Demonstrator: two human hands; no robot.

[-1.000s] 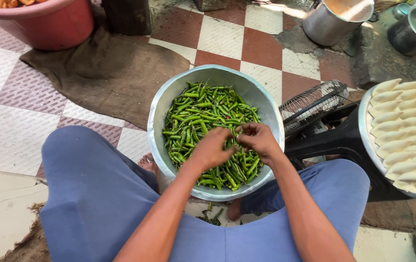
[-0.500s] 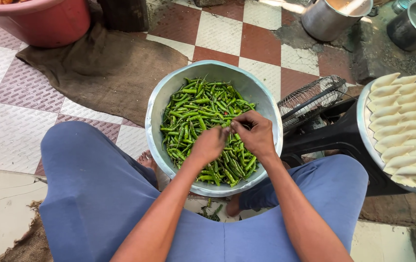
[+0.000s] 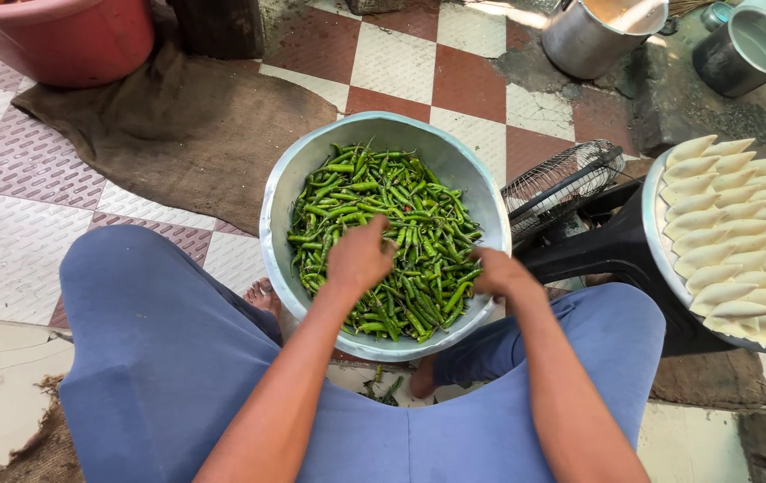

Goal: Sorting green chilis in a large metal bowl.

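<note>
Head view: right hand [image 3: 501, 273] at bowl [image 3: 383, 128] rim.

The person wears loose blue trousers [image 3: 159, 358] covering both legs. Both forearms are bare, without sleeves. The feet [image 3: 264, 297] are bare too.

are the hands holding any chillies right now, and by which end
It cannot be told. The left hand rests on the green chillies in the metal bowl, fingers hidden; the right hand is at the rim, its grasp unseen.
</note>
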